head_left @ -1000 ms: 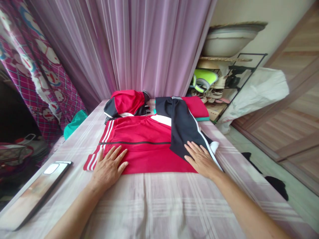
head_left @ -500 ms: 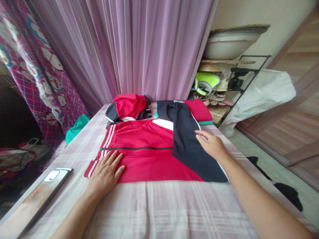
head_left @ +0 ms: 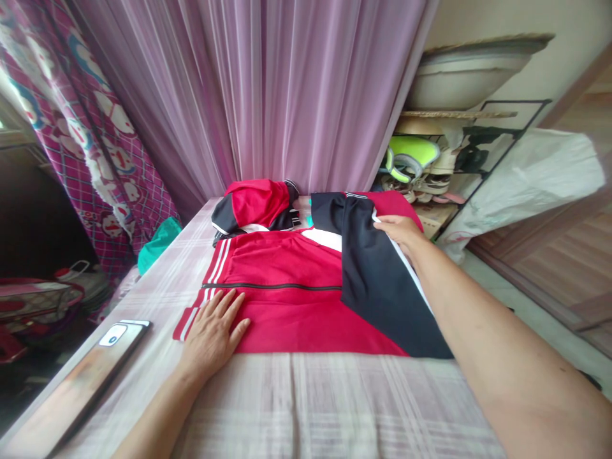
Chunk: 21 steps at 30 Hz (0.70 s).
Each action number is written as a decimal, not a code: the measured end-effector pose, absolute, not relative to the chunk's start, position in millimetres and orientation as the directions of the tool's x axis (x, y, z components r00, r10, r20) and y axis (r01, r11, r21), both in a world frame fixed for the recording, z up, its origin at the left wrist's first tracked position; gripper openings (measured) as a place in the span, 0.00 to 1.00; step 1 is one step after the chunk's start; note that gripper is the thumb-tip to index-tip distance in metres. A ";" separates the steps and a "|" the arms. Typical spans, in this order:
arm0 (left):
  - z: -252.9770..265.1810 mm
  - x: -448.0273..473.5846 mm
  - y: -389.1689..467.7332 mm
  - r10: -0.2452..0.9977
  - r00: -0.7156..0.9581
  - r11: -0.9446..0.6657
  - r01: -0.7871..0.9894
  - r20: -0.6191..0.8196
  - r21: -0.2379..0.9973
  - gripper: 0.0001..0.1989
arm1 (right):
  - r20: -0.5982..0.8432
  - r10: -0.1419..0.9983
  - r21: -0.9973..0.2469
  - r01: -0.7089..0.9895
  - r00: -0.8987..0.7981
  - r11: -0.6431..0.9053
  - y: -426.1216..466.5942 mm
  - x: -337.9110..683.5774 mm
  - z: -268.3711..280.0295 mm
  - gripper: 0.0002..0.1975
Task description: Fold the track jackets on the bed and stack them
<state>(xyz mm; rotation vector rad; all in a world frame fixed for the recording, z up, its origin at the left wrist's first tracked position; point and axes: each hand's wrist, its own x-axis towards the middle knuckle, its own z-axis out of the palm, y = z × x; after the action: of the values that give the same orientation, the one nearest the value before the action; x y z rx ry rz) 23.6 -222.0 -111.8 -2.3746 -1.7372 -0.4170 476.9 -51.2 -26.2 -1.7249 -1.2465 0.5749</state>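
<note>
A red and black zip jacket (head_left: 296, 319) lies spread on the bed-like surface, its dark zipper running crosswise and its white-striped hem to the left. My left hand (head_left: 215, 328) rests flat on the hem end, fingers stretched out. A black sleeve (head_left: 377, 287) with white piping is folded across the jacket's right part. My right hand (head_left: 401, 233) pinches the piped edge of this sleeve near its upper end; some fingers are hidden.
Behind the jacket sit a bunched red and black garment (head_left: 258, 204) and a folded red garment (head_left: 394, 204). A phone (head_left: 95, 376) lies at the left edge. A shoe rack (head_left: 482, 172) and a white plastic bag (head_left: 535, 185) stand at the right.
My right hand has moved away from me along the sleeve's piped edge, and its fingers have closed on it. My left hand stays on the hem. The view has shifted slightly.
</note>
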 end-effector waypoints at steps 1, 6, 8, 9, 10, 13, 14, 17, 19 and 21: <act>-111.9 23.2 -221.9 0.903 0.279 -0.310 0.950 0.327 0.044 0.29 | 0.201 0.922 -0.828 0.561 0.331 -0.021 -54.8 460.2 -17.7 0.15; -113.2 18.2 -219.6 0.895 0.184 -0.292 0.931 0.407 0.220 0.29 | 0.399 0.877 -0.272 0.879 -0.268 0.392 -130.3 355.0 -11.7 0.16; -112.1 16.7 -219.7 0.884 0.135 -0.283 0.917 0.447 0.282 0.29 | 0.309 0.825 -0.147 0.833 -0.474 0.534 -174.7 323.8 -29.8 0.16; -111.1 16.5 -220.2 0.878 0.120 -0.283 0.911 0.464 0.299 0.29 | 0.267 0.796 -0.138 0.796 -0.542 0.589 -195.4 314.2 -41.0 0.16; -109.7 16.8 -221.1 0.870 0.112 -0.287 0.907 0.479 0.307 0.29 | 0.240 0.776 -0.152 0.767 -0.584 0.624 -213.7 309.0 -52.0 0.16; -104.6 20.7 -224.9 0.830 0.139 -0.337 0.897 0.540 0.287 0.29 | 0.265 0.754 -0.187 0.736 -0.601 0.651 -248.9 317.5 -76.2 0.13; -102.8 23.4 -226.2 0.811 0.162 -0.365 0.891 0.562 0.270 0.28 | 0.292 0.764 -0.197 0.745 -0.576 0.637 -254.0 326.5 -79.7 0.12; -96.4 36.9 -228.5 0.763 0.247 -0.444 0.872 0.597 0.208 0.24 | 0.346 0.817 -0.217 0.808 -0.461 0.548 -256.3 363.6 -79.9 0.13; -89.8 51.8 -227.6 0.747 0.314 -0.490 0.856 0.586 0.165 0.21 | 0.344 0.861 -0.215 0.861 -0.374 0.461 -254.3 391.6 -78.3 0.13; -80.4 71.7 -223.7 0.740 0.385 -0.533 0.835 0.551 0.133 0.19 | 0.338 0.893 -0.219 0.898 -0.298 0.383 -254.5 418.2 -80.7 0.13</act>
<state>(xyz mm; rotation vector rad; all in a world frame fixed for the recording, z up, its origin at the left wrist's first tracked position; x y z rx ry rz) 71.7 -223.7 -80.4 -2.4712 -1.4206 -0.8509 418.2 -254.5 -80.7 -1.5484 -2.2451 -0.0161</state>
